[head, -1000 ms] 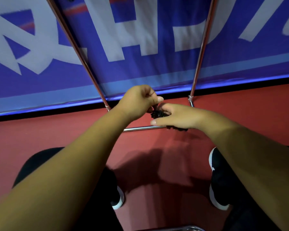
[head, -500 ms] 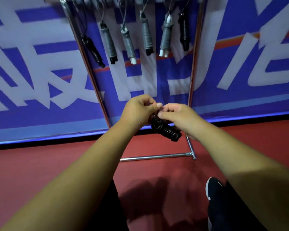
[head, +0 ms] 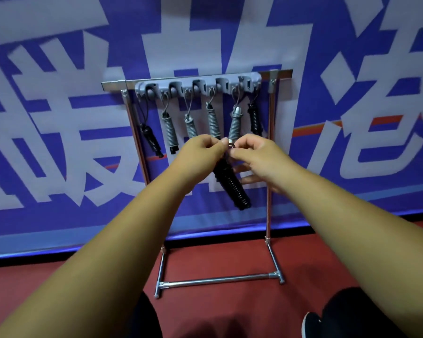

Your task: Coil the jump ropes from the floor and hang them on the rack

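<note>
Both forearms reach forward and converge. The left hand (head: 200, 152) and right hand (head: 257, 154) pinch, fingertips nearly meeting, the small loop atop the black coiled jump rope (head: 231, 184). Its long axis hangs beneath them, slanting down toward the right. The grey hook bar (head: 198, 85) lies above and beyond both hands, about equally near each. Whether a hook is free cannot be told.

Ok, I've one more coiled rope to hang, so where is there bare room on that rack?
Crowded: six hung coils fill the grey holder end to end. Bare: the top rail left of the holder and its stub right of it, plus the open frame below the coils down to the floor crossbar.
</note>
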Tool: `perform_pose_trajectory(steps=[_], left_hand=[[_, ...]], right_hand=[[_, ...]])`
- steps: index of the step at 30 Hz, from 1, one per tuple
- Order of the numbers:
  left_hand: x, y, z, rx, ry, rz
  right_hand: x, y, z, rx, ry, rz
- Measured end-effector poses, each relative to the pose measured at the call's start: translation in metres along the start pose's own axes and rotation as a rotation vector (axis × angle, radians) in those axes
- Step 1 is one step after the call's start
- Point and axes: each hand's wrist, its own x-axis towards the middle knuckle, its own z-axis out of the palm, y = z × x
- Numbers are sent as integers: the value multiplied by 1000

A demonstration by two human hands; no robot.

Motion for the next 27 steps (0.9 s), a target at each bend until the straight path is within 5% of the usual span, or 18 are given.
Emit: perform_pose_trajectory(steps=[16,22,27], left_hand=[[16,35,-58,156,11,59],[24,32,-82,-85,77,18],[39,21,-106,-6,199,70]], right_hand=[[32,-67,41,-41,142,-98],[51,-85,53,-58,27,-64],[76,-104,69,-150,-18,-50]])
